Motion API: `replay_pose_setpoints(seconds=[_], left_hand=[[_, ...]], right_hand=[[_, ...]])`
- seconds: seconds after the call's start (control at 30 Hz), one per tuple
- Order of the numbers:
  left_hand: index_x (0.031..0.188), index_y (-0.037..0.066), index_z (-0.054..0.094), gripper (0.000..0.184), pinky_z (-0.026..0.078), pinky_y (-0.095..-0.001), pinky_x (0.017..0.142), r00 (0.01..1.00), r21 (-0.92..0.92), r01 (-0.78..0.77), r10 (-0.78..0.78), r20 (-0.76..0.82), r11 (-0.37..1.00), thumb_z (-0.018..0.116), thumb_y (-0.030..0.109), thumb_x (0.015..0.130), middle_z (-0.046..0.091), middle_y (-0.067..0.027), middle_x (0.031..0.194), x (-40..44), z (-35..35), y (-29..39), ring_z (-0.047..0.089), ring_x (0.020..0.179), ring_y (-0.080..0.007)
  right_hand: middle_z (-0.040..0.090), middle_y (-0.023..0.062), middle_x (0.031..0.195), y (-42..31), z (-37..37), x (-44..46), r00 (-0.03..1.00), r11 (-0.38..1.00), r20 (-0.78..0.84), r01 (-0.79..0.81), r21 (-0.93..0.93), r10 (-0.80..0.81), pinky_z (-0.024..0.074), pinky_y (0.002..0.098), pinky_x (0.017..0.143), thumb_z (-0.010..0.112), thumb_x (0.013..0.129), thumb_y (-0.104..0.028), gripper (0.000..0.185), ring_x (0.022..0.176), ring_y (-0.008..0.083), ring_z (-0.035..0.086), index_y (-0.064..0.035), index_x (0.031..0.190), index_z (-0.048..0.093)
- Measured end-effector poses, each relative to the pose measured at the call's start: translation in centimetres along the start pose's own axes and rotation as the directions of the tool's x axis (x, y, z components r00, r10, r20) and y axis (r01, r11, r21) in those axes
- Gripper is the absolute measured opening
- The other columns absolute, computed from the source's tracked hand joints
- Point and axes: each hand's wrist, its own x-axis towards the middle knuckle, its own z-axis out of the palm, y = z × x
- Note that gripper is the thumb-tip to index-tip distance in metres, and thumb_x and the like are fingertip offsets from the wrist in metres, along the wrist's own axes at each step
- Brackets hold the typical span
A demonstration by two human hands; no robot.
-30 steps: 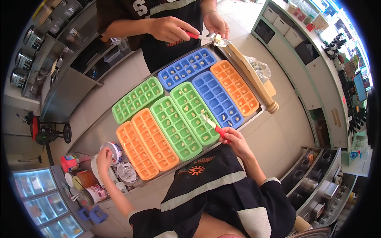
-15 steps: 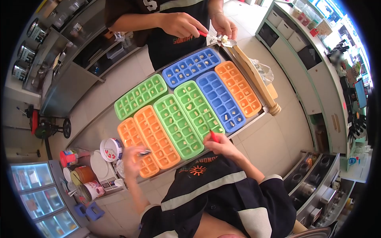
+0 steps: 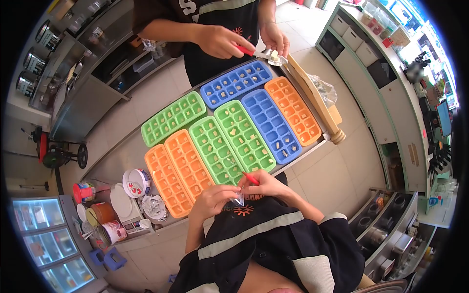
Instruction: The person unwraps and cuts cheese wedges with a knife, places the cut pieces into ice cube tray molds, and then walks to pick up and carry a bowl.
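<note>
My left hand (image 3: pixel 211 200) pinches a small, shiny foil-like wrapper (image 3: pixel 238 200) in front of my dark shirt; its contents are hidden. Close by, my right hand (image 3: pixel 269 184) is closed around a red-handled tool (image 3: pixel 251 178), probably a knife, its blade not clearly visible. Both hands meet just off the near end of a green ice cube tray (image 3: pixel 216 149) with small pale pieces in its cells. Left of that lies an orange ice cube tray (image 3: pixel 187 166); to the right is a second green tray (image 3: pixel 246 137). Both also contain pale pieces.
Across the table, a co-worker's hands (image 3: pixel 221 41) hold a red-handled knife (image 3: pixel 245 50) and foil with a pale block (image 3: pixel 275 57). A blue tray (image 3: pixel 268 119) has several pieceless cells. Tubs (image 3: pixel 136 182) and crumpled foil (image 3: pixel 154 207) sit at the left; a wooden rail (image 3: pixel 312 95) borders the right.
My left hand has moved right from above the orange trays, carrying the shiny wrapper to my right hand. My right hand has shifted slightly down and left. The co-worker's foil has lowered slightly.
</note>
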Motion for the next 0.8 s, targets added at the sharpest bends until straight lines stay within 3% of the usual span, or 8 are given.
replay_pose_setpoints(seconds=[0.07,0.2,0.27,0.37,0.6,0.67,0.8], left_hand=[[0.082,0.007,0.056,0.018,0.050,-0.0277,0.060,1.000,0.023,-0.011,0.011,0.009,1.000,0.058,-0.003,0.067,0.060,-0.0078,0.088,0.2,0.0,0.1,0.059,0.077,-0.0217],[0.082,0.007,0.056,0.018,0.049,-0.0281,0.060,0.999,0.038,-0.027,0.027,0.018,0.999,0.058,-0.002,0.067,0.060,-0.0077,0.088,0.5,0.1,0.1,0.059,0.076,-0.0220],[0.082,0.007,0.056,0.016,0.047,-0.0290,0.061,0.999,0.029,-0.046,0.045,0.024,0.999,0.058,0.000,0.068,0.060,-0.0077,0.087,0.5,0.2,0.0,0.059,0.075,-0.0227],[0.084,0.009,0.057,0.024,0.044,-0.0296,0.063,1.000,0.017,-0.027,0.027,0.017,0.999,0.057,-0.003,0.064,0.060,-0.0037,0.091,0.5,0.3,0.1,0.057,0.076,-0.0212],[0.085,0.009,0.056,0.022,0.044,-0.0303,0.064,1.000,0.021,-0.024,0.024,0.020,0.999,0.058,-0.001,0.065,0.059,-0.0039,0.088,0.5,0.2,0.0,0.057,0.076,-0.0221],[0.083,0.007,0.055,0.012,0.045,-0.0309,0.062,0.999,0.030,-0.046,0.046,0.023,0.998,0.057,0.003,0.071,0.060,-0.0081,0.085,0.7,0.2,0.0,0.058,0.074,-0.0239],[0.083,0.007,0.055,0.011,0.045,-0.0309,0.062,0.999,0.033,-0.039,0.039,0.025,0.999,0.056,0.004,0.072,0.060,-0.0080,0.085,0.6,0.1,0.0,0.058,0.074,-0.0239]], right_hand=[[0.060,0.0067,0.066,-0.4,0.0,-0.1,0.992,0.992,0.050,-0.120,0.024,0.119,0.0442,0.0229,0.060,0.060,0.071,-0.007,0.015,0.064,0.0093,0.057,0.0026,0.082,0.057],[0.060,0.0067,0.067,0.8,-0.2,0.0,0.999,0.999,0.049,-0.019,0.043,0.017,0.0439,0.0221,0.058,0.059,0.071,-0.007,0.014,0.062,0.0096,0.057,0.0022,0.082,0.058],[0.060,0.0062,0.066,0.4,-0.2,-0.2,0.994,0.986,0.048,-0.106,0.127,0.101,0.0433,0.0209,0.055,0.059,0.071,-0.007,0.013,0.061,0.0096,0.057,0.0018,0.081,0.058],[0.059,0.0067,0.065,0.1,-0.2,-0.2,0.991,0.988,0.056,-0.128,0.086,0.123,0.0423,0.0208,0.054,0.054,0.073,-0.006,0.012,0.060,0.0102,0.056,0.0026,0.081,0.057],[0.059,0.0066,0.064,0.8,-0.3,-0.1,0.995,0.992,0.051,-0.088,0.088,0.084,0.0412,0.0199,0.051,0.055,0.073,-0.008,0.012,0.057,0.0092,0.055,0.0018,0.079,0.057],[0.058,0.0032,0.060,0.6,-0.4,-0.1,0.985,0.983,0.043,-0.168,0.080,0.165,0.0388,0.0176,0.043,0.057,0.073,-0.011,0.012,0.050,0.0055,0.052,-0.0018,0.079,0.059],[0.058,0.0044,0.060,0.4,-0.3,-0.1,0.980,0.978,0.048,-0.197,0.068,0.194,0.0374,0.0173,0.043,0.054,0.074,-0.010,0.012,0.048,0.0059,0.050,-0.0001,0.079,0.058]])
